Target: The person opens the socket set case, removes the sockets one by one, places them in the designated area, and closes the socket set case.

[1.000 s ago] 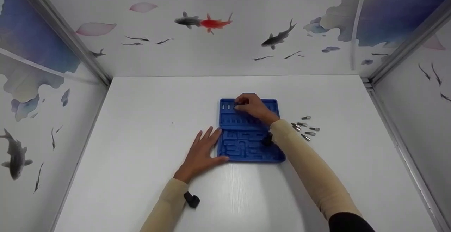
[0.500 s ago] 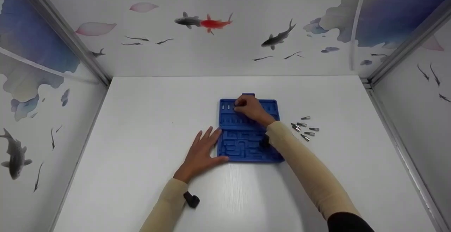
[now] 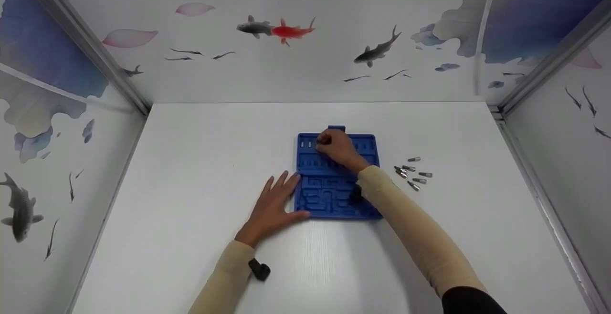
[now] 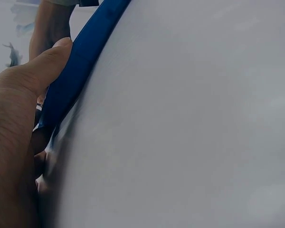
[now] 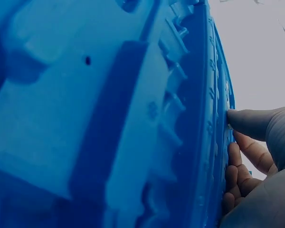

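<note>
A blue plastic tool case [image 3: 329,216] lies unfolded flat on the white table, moulded slots in both halves. My left hand [image 3: 272,214] rests with spread fingers at its left side, the thumb on the near corner; the left wrist view shows that thumb [image 4: 54,59] against the case's edge. Over the far half, my right hand [image 3: 340,148] has thumb and forefinger together at the top row of slots, pinching a small metal bit mostly hidden by the fingers. Left of these fingertips, two silver bits [image 3: 309,145] sit in slots. In the right wrist view the thumb [image 5: 249,121] meets the case's far part.
Several loose silver bits with dark tips [image 3: 414,186] lie scattered on the table [image 3: 191,161] just right of the case. White panels with painted fish [image 3: 291,32] stand at the back and both sides. A black wrist camera [image 3: 260,270] sits on the left sleeve.
My right hand stays at the same slot, while its wrist and forearm have shifted slightly left and nearer. The left hand and the case have not visibly moved.
</note>
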A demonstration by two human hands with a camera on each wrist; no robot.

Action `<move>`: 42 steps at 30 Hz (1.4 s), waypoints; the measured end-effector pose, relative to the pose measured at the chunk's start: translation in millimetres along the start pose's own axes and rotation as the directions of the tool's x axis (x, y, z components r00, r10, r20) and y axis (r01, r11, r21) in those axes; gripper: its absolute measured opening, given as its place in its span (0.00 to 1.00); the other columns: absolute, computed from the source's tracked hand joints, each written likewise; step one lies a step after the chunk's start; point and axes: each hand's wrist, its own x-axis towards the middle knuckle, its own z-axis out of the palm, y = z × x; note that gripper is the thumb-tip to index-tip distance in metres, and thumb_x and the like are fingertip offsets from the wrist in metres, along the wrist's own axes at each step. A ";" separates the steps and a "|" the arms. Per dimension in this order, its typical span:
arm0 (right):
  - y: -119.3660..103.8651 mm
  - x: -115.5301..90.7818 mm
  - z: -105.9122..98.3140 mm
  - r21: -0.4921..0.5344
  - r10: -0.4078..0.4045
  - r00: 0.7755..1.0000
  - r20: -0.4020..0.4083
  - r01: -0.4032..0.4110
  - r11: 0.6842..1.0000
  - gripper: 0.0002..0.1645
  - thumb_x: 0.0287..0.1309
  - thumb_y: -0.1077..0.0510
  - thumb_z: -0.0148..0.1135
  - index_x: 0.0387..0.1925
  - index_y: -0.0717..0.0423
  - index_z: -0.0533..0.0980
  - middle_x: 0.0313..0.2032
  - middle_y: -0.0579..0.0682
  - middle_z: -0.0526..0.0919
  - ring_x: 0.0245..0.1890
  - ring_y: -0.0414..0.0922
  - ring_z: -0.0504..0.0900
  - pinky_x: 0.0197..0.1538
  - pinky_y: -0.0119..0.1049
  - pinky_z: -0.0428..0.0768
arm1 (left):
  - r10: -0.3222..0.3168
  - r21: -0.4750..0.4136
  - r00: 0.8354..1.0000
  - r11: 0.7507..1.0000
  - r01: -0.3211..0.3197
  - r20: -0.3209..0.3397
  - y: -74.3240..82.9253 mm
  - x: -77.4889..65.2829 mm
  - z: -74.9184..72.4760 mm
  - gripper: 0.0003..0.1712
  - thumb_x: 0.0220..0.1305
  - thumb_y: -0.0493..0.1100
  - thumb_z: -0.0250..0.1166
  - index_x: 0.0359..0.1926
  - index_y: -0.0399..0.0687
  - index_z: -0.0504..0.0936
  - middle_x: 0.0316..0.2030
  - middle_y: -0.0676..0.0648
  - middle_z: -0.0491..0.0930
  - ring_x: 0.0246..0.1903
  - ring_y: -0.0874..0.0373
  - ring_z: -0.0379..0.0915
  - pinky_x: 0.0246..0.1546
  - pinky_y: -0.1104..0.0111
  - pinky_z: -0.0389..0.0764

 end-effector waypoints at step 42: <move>48.3 -110.9 -102.8 0.057 -0.072 0.988 -0.136 0.081 0.995 0.12 0.72 0.63 0.73 0.52 0.65 0.86 0.48 0.57 0.90 0.54 0.55 0.85 0.65 0.60 0.80 | -0.054 -0.020 0.999 0.998 0.054 0.000 -0.8 -1.3 3.2 0.65 0.63 0.80 0.69 0.90 0.58 0.53 0.88 0.50 0.53 0.88 0.54 0.40 0.88 0.54 0.33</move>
